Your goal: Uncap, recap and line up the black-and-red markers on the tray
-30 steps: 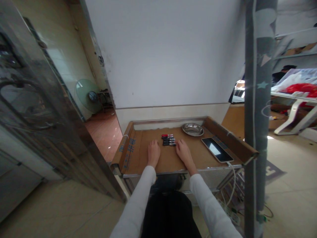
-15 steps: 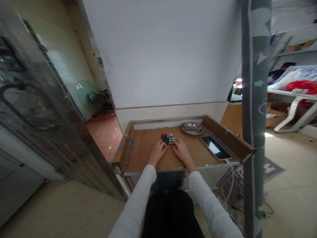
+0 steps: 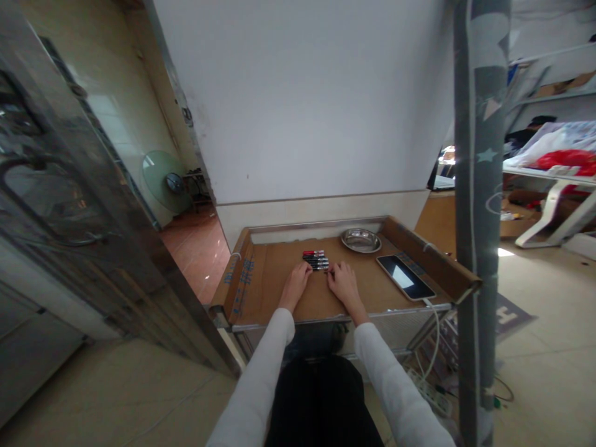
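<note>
Several slim markers lie side by side in a neat row, a red marker [image 3: 313,252] at the far side and black markers [image 3: 317,261] nearer me. My left hand [image 3: 297,282] is closed, fingertips on the left end of the nearest black marker. At the right end of that row, my right hand [image 3: 343,283] has its fingers bent and gathered at the marker tips. Exactly how the fingertips grip is too small to see clearly. Both hands rest low over the cardboard tabletop [image 3: 265,282].
A round metal dish [image 3: 361,241] stands at the back right. Nearer me on the right lies a phone [image 3: 405,277] with a white cable [image 3: 436,341] over the front edge. Raised cardboard sides [image 3: 426,257] border the table. A wrapped post [image 3: 484,217] rises at the right.
My right hand has shifted slightly right and its fingers have bent more at the marker ends. The left fingers have drawn in a little. The row has barely moved.
</note>
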Motion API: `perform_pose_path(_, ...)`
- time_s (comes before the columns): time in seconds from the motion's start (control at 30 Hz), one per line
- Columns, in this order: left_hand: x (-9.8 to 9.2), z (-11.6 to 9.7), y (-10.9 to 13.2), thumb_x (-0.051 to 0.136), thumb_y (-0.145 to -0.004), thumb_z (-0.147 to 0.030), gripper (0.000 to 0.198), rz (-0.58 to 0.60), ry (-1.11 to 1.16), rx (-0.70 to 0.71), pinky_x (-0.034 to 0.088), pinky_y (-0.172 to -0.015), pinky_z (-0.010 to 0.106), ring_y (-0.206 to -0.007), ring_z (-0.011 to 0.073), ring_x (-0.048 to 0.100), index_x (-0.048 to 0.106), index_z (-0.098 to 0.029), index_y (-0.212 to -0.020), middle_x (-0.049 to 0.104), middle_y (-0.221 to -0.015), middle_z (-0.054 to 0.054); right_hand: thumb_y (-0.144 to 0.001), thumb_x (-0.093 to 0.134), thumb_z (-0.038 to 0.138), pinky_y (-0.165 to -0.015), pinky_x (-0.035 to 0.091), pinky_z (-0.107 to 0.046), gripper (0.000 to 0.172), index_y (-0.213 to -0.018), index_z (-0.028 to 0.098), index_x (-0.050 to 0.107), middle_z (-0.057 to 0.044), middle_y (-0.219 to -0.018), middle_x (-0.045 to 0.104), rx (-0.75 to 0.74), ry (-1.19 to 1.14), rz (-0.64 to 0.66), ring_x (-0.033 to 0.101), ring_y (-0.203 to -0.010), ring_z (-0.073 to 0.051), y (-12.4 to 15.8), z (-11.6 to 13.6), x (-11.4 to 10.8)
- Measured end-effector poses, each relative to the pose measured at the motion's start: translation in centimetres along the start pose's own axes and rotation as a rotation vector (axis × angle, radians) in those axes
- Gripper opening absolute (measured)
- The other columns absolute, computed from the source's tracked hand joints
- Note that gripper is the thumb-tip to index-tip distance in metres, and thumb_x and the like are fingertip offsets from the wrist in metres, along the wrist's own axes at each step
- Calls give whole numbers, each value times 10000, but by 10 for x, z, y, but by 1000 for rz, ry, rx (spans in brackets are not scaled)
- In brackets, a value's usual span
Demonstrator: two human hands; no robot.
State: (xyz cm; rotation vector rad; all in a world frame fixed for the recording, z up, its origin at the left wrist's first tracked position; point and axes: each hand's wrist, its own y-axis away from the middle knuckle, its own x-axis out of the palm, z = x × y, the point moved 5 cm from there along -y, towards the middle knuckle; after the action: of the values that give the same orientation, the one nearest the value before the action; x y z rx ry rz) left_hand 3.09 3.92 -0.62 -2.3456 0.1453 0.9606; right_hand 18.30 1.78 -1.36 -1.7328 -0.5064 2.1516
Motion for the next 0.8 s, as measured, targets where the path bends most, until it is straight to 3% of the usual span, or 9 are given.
perform_pose_path(0.2,3,0,-5,443,-883,-175,168,-41,8,31,469,-902,340,-969,174,589,587,-184,-968,630,-1003,62,-907,388,214,-758,343,-305,205,-916,155,584,-107,-909,587,-71,-64,-69,501,-857,-215,-8,0,2)
perform_pose_path(0.43,11,-5,-15,443,-885,-165,190,-8,90,103,468,-930,334,-997,167,599,613,-203,-961,645,-1049,45,-920,380,211,-757,370,-298,220,-933,166,595,-81,-903,641,-209,-182,-119,543,-837,-206,-15,11,2)
perform_pose_path(0.8,10,-7,-11,456,-886,-197,162,37,173,102,469,-881,279,-967,154,617,588,-205,-980,662,-1023,34,-900,407,194,-781,404,-312,221,-955,179,621,-72,-918,668,-181,-356,-134,564,-851,-209,-12,7,-4)
